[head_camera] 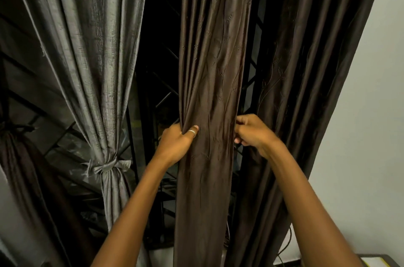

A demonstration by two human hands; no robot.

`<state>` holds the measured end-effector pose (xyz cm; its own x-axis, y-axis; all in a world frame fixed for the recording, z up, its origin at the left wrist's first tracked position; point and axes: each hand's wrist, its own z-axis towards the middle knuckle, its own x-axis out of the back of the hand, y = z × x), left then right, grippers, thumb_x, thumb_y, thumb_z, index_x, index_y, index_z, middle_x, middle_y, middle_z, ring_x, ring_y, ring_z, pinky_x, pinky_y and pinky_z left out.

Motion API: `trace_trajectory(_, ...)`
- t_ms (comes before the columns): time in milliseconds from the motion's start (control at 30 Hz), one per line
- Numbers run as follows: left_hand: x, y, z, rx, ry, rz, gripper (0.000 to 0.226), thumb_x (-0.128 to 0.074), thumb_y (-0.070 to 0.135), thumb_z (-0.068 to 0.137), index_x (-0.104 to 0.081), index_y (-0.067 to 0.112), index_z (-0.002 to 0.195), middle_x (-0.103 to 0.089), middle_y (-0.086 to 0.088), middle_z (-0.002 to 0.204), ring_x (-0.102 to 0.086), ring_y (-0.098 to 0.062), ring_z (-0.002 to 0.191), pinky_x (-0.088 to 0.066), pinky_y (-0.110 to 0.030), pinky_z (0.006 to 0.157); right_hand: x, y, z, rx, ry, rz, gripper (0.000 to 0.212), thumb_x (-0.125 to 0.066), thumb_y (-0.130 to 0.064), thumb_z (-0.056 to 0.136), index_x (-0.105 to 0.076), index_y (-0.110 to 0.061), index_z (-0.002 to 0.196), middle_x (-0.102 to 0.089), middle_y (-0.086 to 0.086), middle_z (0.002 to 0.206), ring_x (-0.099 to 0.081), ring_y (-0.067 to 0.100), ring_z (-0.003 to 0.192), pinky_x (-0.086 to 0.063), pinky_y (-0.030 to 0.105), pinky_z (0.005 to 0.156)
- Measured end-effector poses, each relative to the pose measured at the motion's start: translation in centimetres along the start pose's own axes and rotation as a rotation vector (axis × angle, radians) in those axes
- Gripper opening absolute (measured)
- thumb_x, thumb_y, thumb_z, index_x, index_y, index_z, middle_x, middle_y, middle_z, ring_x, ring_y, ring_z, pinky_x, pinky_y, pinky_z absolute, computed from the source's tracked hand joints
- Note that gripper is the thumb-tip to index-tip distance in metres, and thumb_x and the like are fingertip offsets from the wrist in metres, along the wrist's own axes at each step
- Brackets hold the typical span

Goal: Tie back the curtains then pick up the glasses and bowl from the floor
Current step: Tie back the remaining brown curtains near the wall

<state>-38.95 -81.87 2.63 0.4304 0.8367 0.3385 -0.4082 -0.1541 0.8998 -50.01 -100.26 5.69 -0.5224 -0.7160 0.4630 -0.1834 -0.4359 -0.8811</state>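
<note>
The step in hand is the tie-back of the curtains. Judged from the layout, the floor pickup is not yet begun; neither glasses nor bowl is in view. The largest item is the brown curtain panel, a dark, glossy fabric with faint embroidered stems. It hangs in long vertical folds from above the grip to below it, in front of the dark window grille. A second brown curtain hangs loose just right of the grip, against the white wall. Well to the left of the grip, the grey curtain is already gathered and bound by a grey tie, knotted in a bow below grip height. The left hand clamps the panel's left edge, with the fingers curled behind the fabric and one digit bearing a ring pressed on the front. The right hand pinches the right edge at nearly the same height, fingers curled on the fold. The panel spans the gap between both hands. The next move probably calls for drawing both edges together into one bundle, then wrapping a tie round it. No tie for this panel is visible.
</note>
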Motion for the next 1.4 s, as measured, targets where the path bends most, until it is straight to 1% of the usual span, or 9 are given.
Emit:
trace_trajectory(200,-2.4,0.2,-0.1,-0.107,0.197,0.199,0.032,-0.055,0.035,0.100,-0.064,0.018,0.126,-0.069,-0.001,0.118,-0.066,-0.021,0.104,-0.053,-0.032,0.085,-4.9,0.6,-4.6,0.026,0.309,0.561,0.023,-0.049,-0.018,0.106,-0.047,-0.022,0.129,-0.069,0.005,0.081,-0.076,0.020,0.073,-0.061,0.029,0.064)
trace_trajectory(300,-2.8,-0.1,0.1,-0.123,0.313,0.246,0.037,-0.062,0.038,0.095,-0.054,0.014,0.121,-0.062,-0.006,0.115,-0.063,-0.023,0.097,-0.048,-0.032,0.074,-6.5,0.5,-6.3,0.163,0.377,0.503,0.027,-0.051,-0.019,0.105,-0.046,-0.021,0.131,-0.073,0.002,0.083,-0.075,0.014,0.086,-0.063,0.032,0.078)
trace_trajectory(467,-3.0,-0.2,-1.5,-0.236,0.547,0.087,0.060,-0.080,0.056,0.078,-0.039,0.018,0.100,-0.046,0.005,0.092,-0.044,-0.003,0.071,-0.036,-0.018,0.059,-7.8,0.6,-6.8,0.264,0.416,0.391,0.022,-0.052,-0.021,0.103,-0.044,-0.027,0.123,-0.076,-0.004,0.085,-0.072,0.012,0.083,-0.059,0.047,0.088)
trace_trajectory(733,-2.3,-1.3,-2.2,-0.607,0.493,0.129,0.039,-0.073,0.047,0.088,-0.051,0.023,0.067,-0.045,0.011,0.067,-0.047,-0.010,0.059,-0.040,-0.030,0.052,-8.6,0.1,-6.8,0.253,0.395,0.416,0.014,-0.055,-0.024,0.103,-0.047,-0.036,0.103,-0.075,0.004,0.088,-0.067,0.035,0.088,-0.055,0.053,0.086)
trace_trajectory(800,-2.0,-1.6,-2.0,-0.549,0.483,0.188,0.036,-0.072,0.048,0.089,-0.059,0.024,0.066,-0.050,0.010,0.065,-0.053,-0.009,0.059,-0.045,-0.035,0.052,-8.5,0.1,-6.7,0.247,0.376,0.426,0.009,-0.056,-0.024,0.102,-0.052,-0.032,0.104,-0.075,0.005,0.088,-0.068,0.033,0.087,-0.055,0.056,0.090)
trace_trajectory(933,-1.6,-1.1,-1.4,-0.356,0.375,0.191,0.042,-0.066,0.053,0.092,-0.068,0.024,0.062,-0.058,0.005,0.054,-0.057,-0.012,0.051,-0.049,-0.038,0.051,-8.0,0.0,-6.0,0.239,0.341,0.432,0.010,-0.055,-0.024,0.103,-0.057,-0.019,0.112,-0.077,-0.015,0.089,-0.070,0.002,0.088,-0.054,0.050,0.098)
trace_trajectory(1100,-1.5,0.3,-0.5,-0.137,0.296,0.095,0.046,-0.065,0.048,0.094,-0.072,0.020,0.058,-0.067,-0.003,0.055,-0.063,-0.019,0.050,-0.053,-0.039,0.056,-6.9,-0.6,-6.1,0.235,0.339,0.498,0.004,-0.056,-0.024,0.102,-0.060,-0.022,0.103,-0.078,0.001,0.088,-0.074,0.012,0.092,-0.058,0.045,0.094)
trace_trajectory(1233,-1.7,1.0,0.0,0.042,0.092,-0.094,0.045,-0.061,0.047,0.097,-0.076,0.020,0.063,-0.069,0.003,0.057,-0.065,-0.008,0.058,-0.051,-0.024,0.057,-6.1,-1.3,-6.3,0.217,0.217,0.603,0.028,-0.050,-0.036,0.105,-0.063,-0.011,0.106,-0.077,0.010,0.103,-0.073,0.016,0.101,-0.057,0.037,0.090)
trace_trajectory(1400,-1.1,1.7,0.2,0.199,-0.117,-0.312,0.045,-0.055,0.047,0.100,-0.078,0.010,0.096,-0.075,-0.001,0.074,-0.070,-0.009,0.069,-0.056,-0.024,0.062,-6.3,-0.4,-6.0,0.246,0.131,0.478,0.034,-0.036,-0.038,0.108,-0.067,-0.024,0.113,-0.076,-0.003,0.115,-0.067,0.003,0.112,-0.046,0.035,0.092)
